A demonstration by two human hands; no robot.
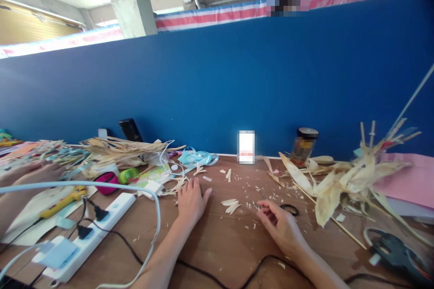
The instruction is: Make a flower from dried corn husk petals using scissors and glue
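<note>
My left hand [191, 201] lies palm down on the brown table, fingers stretched forward and holding nothing. My right hand [278, 222] rests on its side to the right, fingers loosely curled with a gap to the thumb; I see nothing held in it. Close behind its fingers lies a pair of scissors with a black handle [290, 210], partly covered by the hand. Between the hands is a small pile of pale, petal-shaped husk pieces [230, 205]. Tiny pale scraps [249, 188] are scattered around the right fingertips.
Dried corn husks [334, 185] and a black glue gun [395, 253] lie at right. A jar [304, 146] and a lit phone screen [247, 146] stand behind. At left are a power strip [98, 235], a yellow tool [63, 203], a blue ribbon [196, 158] and another person's hands [37, 174].
</note>
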